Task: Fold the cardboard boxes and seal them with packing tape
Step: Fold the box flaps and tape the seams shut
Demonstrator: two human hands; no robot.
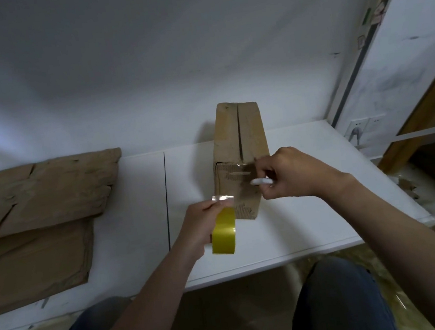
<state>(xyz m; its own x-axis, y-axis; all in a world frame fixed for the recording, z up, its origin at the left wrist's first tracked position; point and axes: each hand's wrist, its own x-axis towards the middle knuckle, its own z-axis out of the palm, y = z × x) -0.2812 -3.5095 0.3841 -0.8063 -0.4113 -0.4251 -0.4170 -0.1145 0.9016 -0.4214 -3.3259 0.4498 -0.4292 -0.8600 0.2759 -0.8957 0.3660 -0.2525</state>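
A folded-up cardboard box (239, 140) stands on the white table (313, 221), its top flaps meeting at a slit. My left hand (199, 227) grips a yellow roll of packing tape (224, 232) just in front of the box, with a clear strip of tape (223, 197) pulled up toward the box's near face. My right hand (291, 173) is curled round a small white tool (261, 182), probably a cutter, and holds it against the near face of the box at its right side.
A pile of flattened cardboard boxes (34, 220) lies at the left of the table. A white wall rises behind. At the right are a window frame, a wall socket (357, 128) and clutter below the table's edge. My knees show under the front edge.
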